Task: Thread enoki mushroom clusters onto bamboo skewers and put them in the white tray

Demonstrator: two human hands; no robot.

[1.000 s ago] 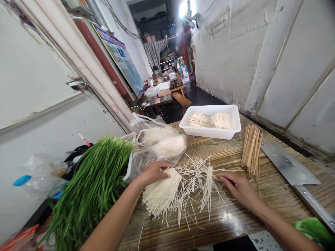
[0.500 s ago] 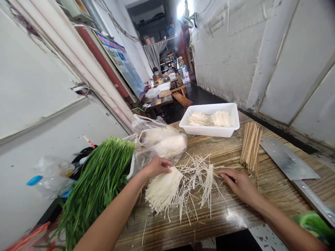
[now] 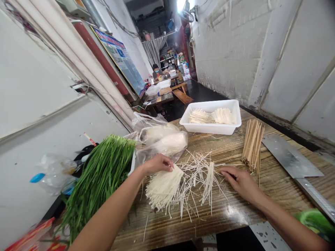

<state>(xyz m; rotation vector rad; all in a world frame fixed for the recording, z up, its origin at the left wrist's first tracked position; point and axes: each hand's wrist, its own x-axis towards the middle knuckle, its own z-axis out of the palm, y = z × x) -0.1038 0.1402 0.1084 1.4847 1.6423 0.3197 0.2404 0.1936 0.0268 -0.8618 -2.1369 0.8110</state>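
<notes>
A thick bunch of white enoki mushrooms lies on the wooden table, with loose strands fanned out to its right. My left hand rests on the cut end of the bunch, fingers curled and pinching at the strands. My right hand lies palm down on the table right of a small separated tuft, its fingertips closed on loose strands. A bundle of bamboo skewers lies just beyond my right hand.
A white tray holds skewered mushroom bundles at the back. A plastic bag of enoki and a heap of green chives lie left. A cleaver lies at the right. A person sits far down the corridor.
Both hands stay on the mushrooms with only small finger shifts. The view has tilted slightly, so the table appears a little higher and closer.
</notes>
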